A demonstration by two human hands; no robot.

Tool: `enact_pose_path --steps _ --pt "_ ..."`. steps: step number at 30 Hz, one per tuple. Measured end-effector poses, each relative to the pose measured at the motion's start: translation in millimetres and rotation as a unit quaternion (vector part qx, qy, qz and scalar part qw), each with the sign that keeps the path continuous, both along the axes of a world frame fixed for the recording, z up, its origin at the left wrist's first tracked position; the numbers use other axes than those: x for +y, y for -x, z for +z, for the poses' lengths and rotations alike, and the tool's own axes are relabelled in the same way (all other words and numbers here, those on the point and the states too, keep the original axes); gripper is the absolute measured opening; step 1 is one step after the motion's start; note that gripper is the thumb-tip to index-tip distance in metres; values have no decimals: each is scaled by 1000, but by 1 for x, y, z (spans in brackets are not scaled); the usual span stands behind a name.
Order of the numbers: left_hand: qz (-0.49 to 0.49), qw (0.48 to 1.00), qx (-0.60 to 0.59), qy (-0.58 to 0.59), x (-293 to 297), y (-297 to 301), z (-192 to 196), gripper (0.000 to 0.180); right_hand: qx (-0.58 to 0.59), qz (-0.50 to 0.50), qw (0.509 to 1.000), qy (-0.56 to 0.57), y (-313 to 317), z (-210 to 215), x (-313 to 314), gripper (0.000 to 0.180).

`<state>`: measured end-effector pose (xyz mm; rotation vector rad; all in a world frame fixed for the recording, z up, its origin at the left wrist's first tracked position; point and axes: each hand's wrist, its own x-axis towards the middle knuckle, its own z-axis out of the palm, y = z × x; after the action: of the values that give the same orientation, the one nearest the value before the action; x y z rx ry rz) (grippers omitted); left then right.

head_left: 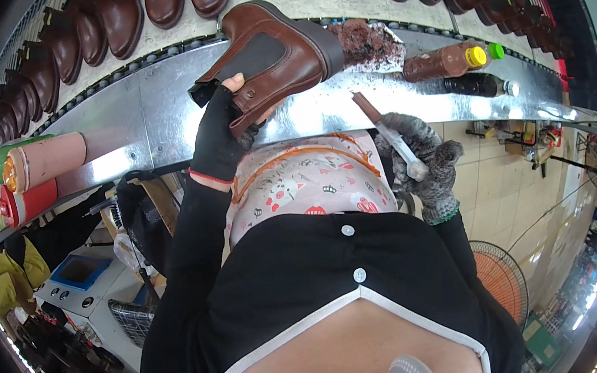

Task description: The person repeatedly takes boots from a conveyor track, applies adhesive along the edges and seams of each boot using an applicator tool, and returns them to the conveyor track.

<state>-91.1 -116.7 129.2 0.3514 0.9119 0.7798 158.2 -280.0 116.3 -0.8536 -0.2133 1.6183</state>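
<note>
My left hand (221, 132), in a black fingerless glove, grips a brown ankle boot (275, 55) with a dark elastic side panel and holds it on its side over the metal shelf (134, 121). My right hand (426, 160), in a grey knitted glove, holds a white-handled brush (387, 131) with a brown tip that points up toward the boot's sole. A stained rag (370, 45) lies just right of the boot.
Rows of brown boots (114, 19) ride the conveyor beyond the shelf. Brown and dark bottles (451, 62) lie at the right, capped tubes (42, 162) at the left. A fan (500, 277) stands on the floor at lower right, a machine (82, 276) at lower left.
</note>
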Motion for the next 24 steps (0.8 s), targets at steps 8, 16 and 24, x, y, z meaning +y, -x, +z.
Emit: enact_pose_path --steps 8,16,24 --pt "-105 988 83 -81 101 -25 -37 28 -260 -40 965 16 13 -98 28 63" --pt "-115 938 234 -231 244 -109 -110 36 -39 -80 988 124 37 -152 40 36" --pt "-134 786 473 -375 277 -139 -142 103 -96 -112 981 127 44 -172 45 39"
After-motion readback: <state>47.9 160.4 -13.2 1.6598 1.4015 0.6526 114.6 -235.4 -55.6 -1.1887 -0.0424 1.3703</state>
